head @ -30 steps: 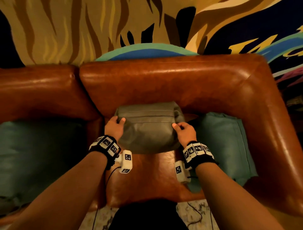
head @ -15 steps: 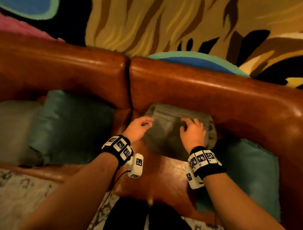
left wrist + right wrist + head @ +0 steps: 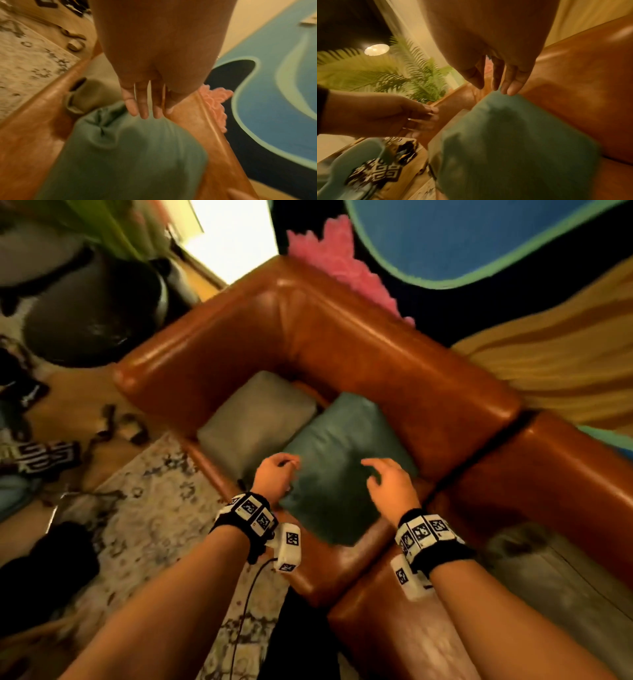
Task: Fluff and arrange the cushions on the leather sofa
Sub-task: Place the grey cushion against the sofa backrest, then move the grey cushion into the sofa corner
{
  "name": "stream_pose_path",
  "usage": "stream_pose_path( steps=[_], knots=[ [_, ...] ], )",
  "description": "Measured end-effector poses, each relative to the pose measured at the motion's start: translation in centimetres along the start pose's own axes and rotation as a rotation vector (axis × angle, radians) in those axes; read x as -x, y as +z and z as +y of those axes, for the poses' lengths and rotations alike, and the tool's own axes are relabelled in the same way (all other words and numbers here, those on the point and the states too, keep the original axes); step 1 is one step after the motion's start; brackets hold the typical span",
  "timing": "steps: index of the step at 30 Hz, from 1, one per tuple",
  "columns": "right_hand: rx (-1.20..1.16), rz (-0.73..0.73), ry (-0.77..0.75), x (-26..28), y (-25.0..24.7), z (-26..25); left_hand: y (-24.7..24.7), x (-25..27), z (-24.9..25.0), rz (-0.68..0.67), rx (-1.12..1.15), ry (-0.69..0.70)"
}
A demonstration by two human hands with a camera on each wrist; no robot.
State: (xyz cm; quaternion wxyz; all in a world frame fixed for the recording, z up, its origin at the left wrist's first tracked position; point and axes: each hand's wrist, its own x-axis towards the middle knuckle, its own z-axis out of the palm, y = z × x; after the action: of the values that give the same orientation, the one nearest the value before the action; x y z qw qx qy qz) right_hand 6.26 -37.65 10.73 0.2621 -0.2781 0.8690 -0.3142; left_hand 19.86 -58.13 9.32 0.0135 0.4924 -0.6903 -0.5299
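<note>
A teal cushion [image 3: 339,460] leans in the corner of the brown leather sofa [image 3: 394,361], with a grey cushion [image 3: 253,419] lying to its left against the armrest. Both hands hover just above the teal cushion and hold nothing. My left hand [image 3: 279,474] is over its left edge, fingers loosely curled. My right hand [image 3: 383,481] is over its right half, fingers spread and relaxed. The left wrist view shows straight fingers [image 3: 144,108] above the teal cushion [image 3: 130,155]. In the right wrist view, fingertips [image 3: 506,86] hang over the cushion's top corner [image 3: 513,135].
Another grey cushion [image 3: 548,583] lies on the sofa seat at the lower right. A patterned rug [image 3: 144,529] covers the floor to the left, with a dark round seat [image 3: 92,313], shoes and clutter beyond. A colourful wall hanging [image 3: 479,237] hangs behind the sofa.
My hands have let go of the grey cushion on the right section. The view has swung left to the sofa's corner, and both hands now hover over the teal cushion.
</note>
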Motion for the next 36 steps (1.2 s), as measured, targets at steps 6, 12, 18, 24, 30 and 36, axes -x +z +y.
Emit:
stream_pose_path(
  steps=[6, 12, 18, 24, 30, 36],
  knots=[
    [-0.126, -0.208, 0.049, -12.0, 9.2, -11.4, -7.2, -9.3, -9.5, 0.121, -0.081, -0.392],
    [0.068, -0.122, 0.393, -25.3, 14.4, -11.7, -8.3, -14.8, -16.2, -0.152, 0.562, -0.803],
    [0.174, -0.329, 0.556, -31.7, 15.0, -6.3, -10.4, -18.6, -11.0, -0.157, 1.110, -0.847],
    [-0.305, -0.314, 0.353, -34.6, 12.1, -10.7, -16.0, -21.1, -5.5, 0.045, 1.018, -0.730],
    [-0.602, -0.182, 0.252, -37.8, 8.2, -18.1, -19.4, -22.8, -3.6, 0.123, 0.996, -0.380],
    [-0.280, -0.037, 0.237, -40.7, 11.8, -18.5, -19.8, -26.2, -2.2, 0.018, 0.796, -0.323]
  ],
)
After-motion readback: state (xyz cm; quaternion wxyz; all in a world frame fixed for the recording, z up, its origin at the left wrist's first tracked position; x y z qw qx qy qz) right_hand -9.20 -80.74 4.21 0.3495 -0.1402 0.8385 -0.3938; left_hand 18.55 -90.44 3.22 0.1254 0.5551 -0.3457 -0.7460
